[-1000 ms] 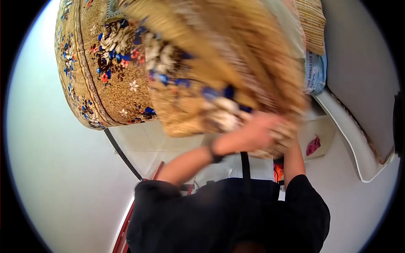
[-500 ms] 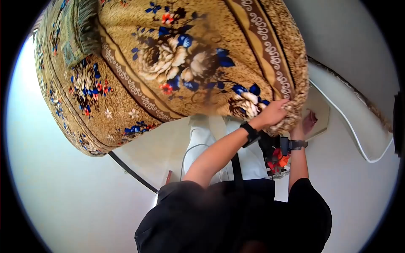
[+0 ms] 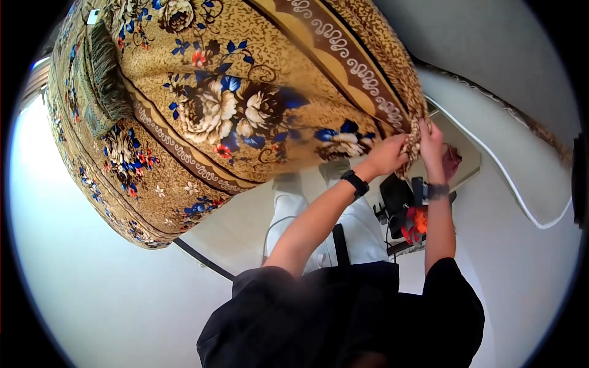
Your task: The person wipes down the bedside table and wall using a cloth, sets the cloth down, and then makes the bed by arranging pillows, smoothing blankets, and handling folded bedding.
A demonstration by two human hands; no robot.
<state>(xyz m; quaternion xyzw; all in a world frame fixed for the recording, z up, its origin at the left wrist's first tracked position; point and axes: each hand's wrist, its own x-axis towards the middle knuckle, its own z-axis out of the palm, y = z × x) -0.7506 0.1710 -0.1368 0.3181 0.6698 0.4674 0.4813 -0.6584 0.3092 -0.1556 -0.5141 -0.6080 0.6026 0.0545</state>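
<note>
A brown-gold floral bedspread [image 3: 211, 104], with large cream roses and blue leaves, is draped over a big rounded piece of furniture. Its near right corner is bunched up between my two hands. Fingers wrapped round the gathered cloth, my left hand [image 3: 389, 156] grips the corner from the left. On the other side, my right hand [image 3: 431, 138] is closed on the same edge, close beside the left. Folds of the bedspread hide some of my fingertips.
A fringed green cloth [image 3: 101, 80] lies on the bedspread at the left. White-edged pale upholstery [image 3: 503, 132] stands at the right. Below my hands are a black bag [image 3: 397, 196], red and orange items [image 3: 416, 224] and a dark red item [image 3: 451, 161].
My right hand has come up from below the corner and now grips the cloth edge. My left hand has shifted slightly left, and the corner is bunched more tightly.
</note>
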